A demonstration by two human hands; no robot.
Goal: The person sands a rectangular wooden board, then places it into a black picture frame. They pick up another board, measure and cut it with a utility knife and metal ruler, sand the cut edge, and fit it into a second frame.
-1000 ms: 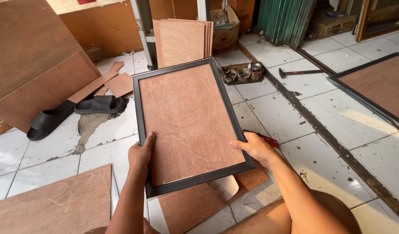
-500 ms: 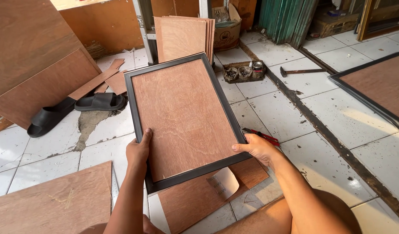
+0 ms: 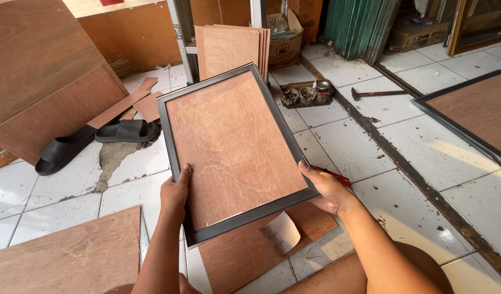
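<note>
I hold a dark picture frame (image 3: 174,141) with a brown plywood backing (image 3: 231,144) up in front of me, back side facing me. My left hand (image 3: 175,193) grips its lower left edge. My right hand (image 3: 326,188) grips the lower right edge, thumb on the frame's rim. The frame is tilted slightly, its top leaning left. Under it on the floor lies a plywood piece (image 3: 245,256) with a pale paper label (image 3: 280,233).
Red-handled pliers (image 3: 333,175) lie by my right hand. A hammer (image 3: 375,93) and a small tray of nails (image 3: 306,93) sit farther off. Black sandals (image 3: 95,140), stacked plywood sheets (image 3: 231,46), another framed board (image 3: 473,111) at right, plywood (image 3: 71,256) at lower left.
The frame has shifted slightly left and nearer to me, with both hands keeping their grip on its lower edges.
</note>
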